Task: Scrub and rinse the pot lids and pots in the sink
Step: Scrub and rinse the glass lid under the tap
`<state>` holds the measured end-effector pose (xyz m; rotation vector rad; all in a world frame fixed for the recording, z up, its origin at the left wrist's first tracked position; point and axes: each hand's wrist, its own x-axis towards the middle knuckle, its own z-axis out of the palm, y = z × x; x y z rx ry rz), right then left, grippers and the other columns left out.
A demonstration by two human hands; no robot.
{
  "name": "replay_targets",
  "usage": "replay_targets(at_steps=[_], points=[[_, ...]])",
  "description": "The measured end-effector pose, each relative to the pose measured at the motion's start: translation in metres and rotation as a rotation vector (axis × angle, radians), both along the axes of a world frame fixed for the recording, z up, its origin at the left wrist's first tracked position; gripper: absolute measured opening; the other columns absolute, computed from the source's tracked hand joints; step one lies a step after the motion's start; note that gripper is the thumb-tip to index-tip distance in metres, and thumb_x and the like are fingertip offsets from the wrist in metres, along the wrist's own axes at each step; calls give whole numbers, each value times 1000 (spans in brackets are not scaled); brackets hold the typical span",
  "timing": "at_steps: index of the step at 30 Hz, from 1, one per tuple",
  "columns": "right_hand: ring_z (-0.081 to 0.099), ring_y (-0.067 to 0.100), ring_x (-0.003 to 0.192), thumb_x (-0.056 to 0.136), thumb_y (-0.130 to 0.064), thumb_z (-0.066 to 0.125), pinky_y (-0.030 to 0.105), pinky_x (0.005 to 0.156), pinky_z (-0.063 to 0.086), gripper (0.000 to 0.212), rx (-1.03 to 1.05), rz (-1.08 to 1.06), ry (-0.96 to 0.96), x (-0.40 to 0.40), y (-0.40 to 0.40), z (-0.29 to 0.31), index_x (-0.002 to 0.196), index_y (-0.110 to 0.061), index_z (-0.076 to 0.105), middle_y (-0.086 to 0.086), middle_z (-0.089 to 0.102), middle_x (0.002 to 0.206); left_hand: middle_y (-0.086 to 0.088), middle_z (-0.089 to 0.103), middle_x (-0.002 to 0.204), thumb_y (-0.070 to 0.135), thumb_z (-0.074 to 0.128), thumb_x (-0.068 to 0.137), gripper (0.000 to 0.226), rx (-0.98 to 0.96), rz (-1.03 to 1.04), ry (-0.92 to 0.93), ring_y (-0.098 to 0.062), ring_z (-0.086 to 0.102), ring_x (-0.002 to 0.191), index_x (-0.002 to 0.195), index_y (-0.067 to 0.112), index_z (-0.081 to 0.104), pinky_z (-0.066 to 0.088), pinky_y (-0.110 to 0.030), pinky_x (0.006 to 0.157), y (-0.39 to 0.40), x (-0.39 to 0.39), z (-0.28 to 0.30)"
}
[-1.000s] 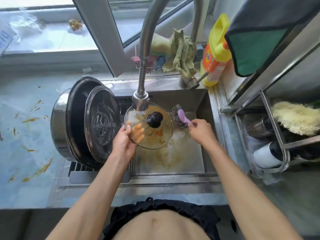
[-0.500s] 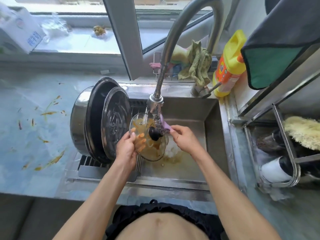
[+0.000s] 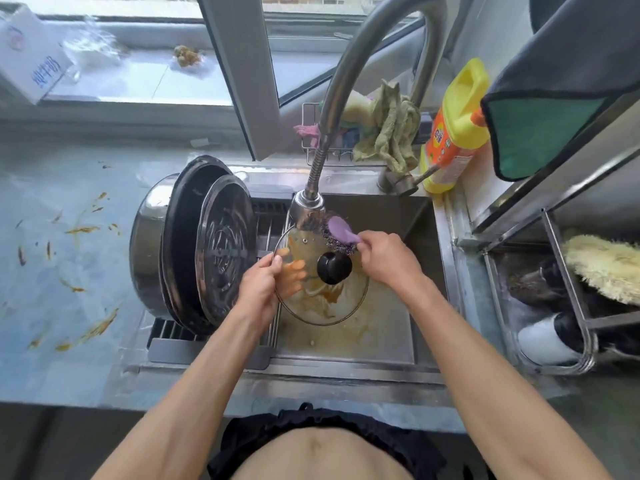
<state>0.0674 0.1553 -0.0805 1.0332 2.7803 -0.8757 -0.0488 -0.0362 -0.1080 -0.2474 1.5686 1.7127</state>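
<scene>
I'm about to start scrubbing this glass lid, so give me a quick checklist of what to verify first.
1. Lid held firmly: ok. The left hand grips the rim of the glass lid, fingers showing through the glass.
2. Scrubber in hand: ok. The right hand holds the purple-handled scrubber.
3. Scrubber on the lid: ok, its wire pad sits at the lid's far edge, by the knob.
4. Lid over the sink: ok.
5. Water running from the faucet head: cannot tell, no stream is visible.
6. Lid clean: not ok, orange residue covers the glass.
</scene>
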Motion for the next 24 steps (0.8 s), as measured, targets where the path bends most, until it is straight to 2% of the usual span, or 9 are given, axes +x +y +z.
replay_targets(at_steps=[3,5,8,12,15,17,24], points=[[61,33,88,99,-27,46,35,73,47,25,-155,-273,26,15,11,-15,104,-12,66,14,67,97,-4,78,77,15,36,111,24,23,55,-142,-17,74,62,108,16,60,59,-28,54,8,-5,-5],[62,32,87,98,-29,48,33,72,45,24,-234,-394,33,27,13,-21,97,-11,64,14,66,95,-4,78,78,17,34,111,25,39,89,-202,-18,75,63,108,16,60,61,-28,55,9,-6,-9],[57,31,82,96,-28,53,30,68,38,22,-289,-492,56,43,13,-26,88,-10,62,11,63,87,-4,78,79,16,33,111,28,55,105,-259,-19,75,63,105,17,60,61,-29,57,15,-6,-16],[51,24,63,94,-36,59,29,58,38,31,-444,-650,138,52,7,-37,81,-7,61,6,57,71,-5,77,76,16,32,111,28,86,124,-311,-20,74,61,104,17,59,60,-29,56,17,1,-18],[45,17,52,94,-32,61,27,48,35,28,-569,-736,195,52,2,-42,84,-6,61,5,62,75,-7,78,78,16,32,111,29,95,162,-333,-21,75,63,106,16,61,61,-29,54,16,5,-21],[39,13,47,95,-27,61,25,43,31,21,-673,-785,252,50,-1,-43,81,-12,57,4,66,81,-8,78,79,16,33,111,29,116,189,-336,-22,75,63,106,16,61,61,-29,53,15,6,-21],[36,13,45,97,-26,59,25,43,28,20,-733,-770,285,43,-2,-42,81,-16,56,4,66,79,-3,78,84,21,36,111,25,237,269,-244,-18,76,73,108,22,61,60,-26,62,19,1,-12]])
